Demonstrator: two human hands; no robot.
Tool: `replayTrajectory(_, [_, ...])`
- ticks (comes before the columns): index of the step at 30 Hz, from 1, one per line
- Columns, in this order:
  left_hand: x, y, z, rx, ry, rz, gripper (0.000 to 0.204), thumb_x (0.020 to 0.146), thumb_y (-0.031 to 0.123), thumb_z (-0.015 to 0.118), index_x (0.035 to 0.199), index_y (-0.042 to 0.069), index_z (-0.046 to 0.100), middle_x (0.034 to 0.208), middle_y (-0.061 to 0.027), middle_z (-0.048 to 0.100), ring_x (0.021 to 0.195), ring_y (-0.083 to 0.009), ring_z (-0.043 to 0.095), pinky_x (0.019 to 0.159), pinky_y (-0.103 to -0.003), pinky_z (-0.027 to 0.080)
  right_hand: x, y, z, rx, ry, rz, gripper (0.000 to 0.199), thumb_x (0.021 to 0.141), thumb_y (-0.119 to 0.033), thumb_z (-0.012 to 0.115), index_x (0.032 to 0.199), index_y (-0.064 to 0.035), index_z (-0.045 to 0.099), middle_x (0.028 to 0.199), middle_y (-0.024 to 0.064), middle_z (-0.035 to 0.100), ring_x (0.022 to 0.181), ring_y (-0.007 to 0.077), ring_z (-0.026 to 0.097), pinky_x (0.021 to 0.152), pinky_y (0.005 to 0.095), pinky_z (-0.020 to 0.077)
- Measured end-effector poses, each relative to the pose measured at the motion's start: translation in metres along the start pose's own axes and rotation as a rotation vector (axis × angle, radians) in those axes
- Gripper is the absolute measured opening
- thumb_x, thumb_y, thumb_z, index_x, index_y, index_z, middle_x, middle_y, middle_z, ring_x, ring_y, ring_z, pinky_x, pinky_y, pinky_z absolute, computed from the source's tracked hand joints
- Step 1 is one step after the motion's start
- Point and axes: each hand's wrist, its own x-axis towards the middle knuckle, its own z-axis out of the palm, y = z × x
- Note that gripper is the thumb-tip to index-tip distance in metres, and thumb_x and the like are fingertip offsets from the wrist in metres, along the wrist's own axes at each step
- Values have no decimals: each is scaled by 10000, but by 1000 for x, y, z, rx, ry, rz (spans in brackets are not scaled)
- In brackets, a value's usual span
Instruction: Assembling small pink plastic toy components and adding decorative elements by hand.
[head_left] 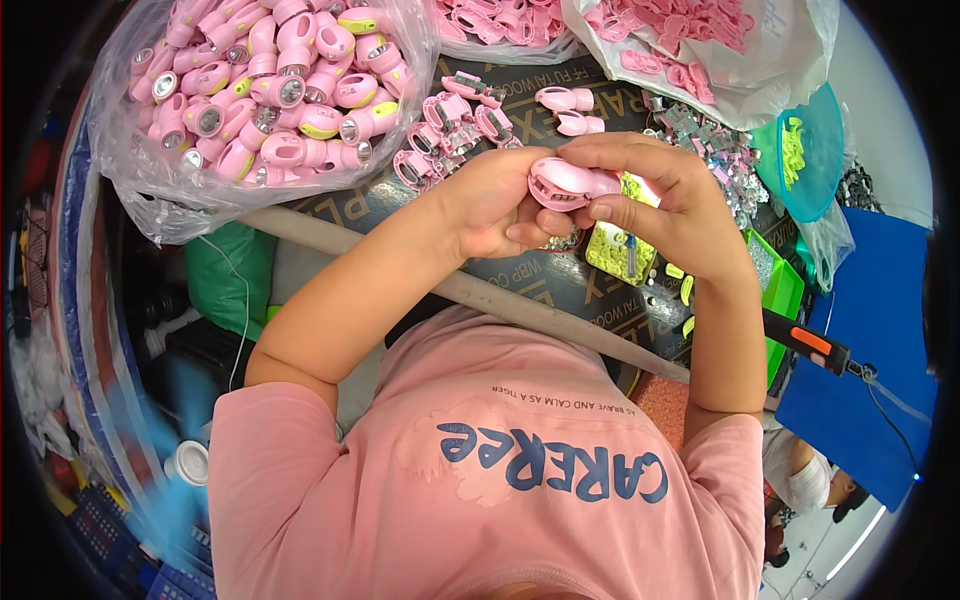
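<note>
**Both hands steady one pink flashlight housing (568, 182) above the dark board (500, 272)**

The housing is held in the air in front of the chest, between the left hand (490, 205) and the right hand (692, 205). Both grips are narrow: the left fingers curl around its slotted end, while the right fingers reach over its top and the thumb presses near its lower edge. Holding it from two sides probably keeps so small, rounded a piece from rolling, and leaves its slots facing the wearer.

Beyond the hands, open pink shells with metal parts (450, 135) lie clustered, likely grouped for easy reach. Loose yellow-green pieces (608, 250) sit just below the right hand. At the upper left, a clear plastic bag (150, 205) contains many pink flashlights (290, 90) (heaped every which way), its walls presumably stopping them from spilling.
</note>
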Motion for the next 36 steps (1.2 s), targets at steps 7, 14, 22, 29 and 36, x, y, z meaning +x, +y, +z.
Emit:
replayTrajectory(7, [0,2,0,16,37,-6,356,1041,272,422,1096,5,652,848,-113,648,544,-95,524,356,-193,292,-2,2,-2,-8,19,-8,402,787,30,759,1186,-10,721,1147,113,723,1100,226,658,989,352,499])
replayTrajectory(14, [-1,-1,0,34,84,-11,420,1046,322,384,1141,-2,635,776,-90,640,527,-88,509,340,-169,299,-4,7,0,38,36,-1,402,779,70,746,1173,-6,726,1135,113,724,1103,238,660,993,359,499])
replayTrajectory(22, [-3,-4,6,68,116,38,427,1052,339,391,1124,7,649,711,-71,646,493,-98,519,333,-179,311,-5,4,3,-27,65,-29,399,778,62,760,1166,-25,739,1111,120,733,1077,250,673,969,355,513])
replayTrajectory(29, [-5,-6,15,98,191,68,461,1075,392,408,1114,6,658,701,-63,647,477,-93,506,319,-192,293,-9,2,6,-83,97,-59,423,772,50,779,1179,-58,746,1115,123,738,1081,281,675,963,367,523])
replayTrajectory(36, [-7,-3,13,52,140,121,460,1097,386,376,1031,6,627,714,-82,641,468,-93,503,323,-185,298,-13,-5,16,-262,143,-147,537,758,36,781,1276,-81,702,1187,133,701,1081,321,664,942,385,544])
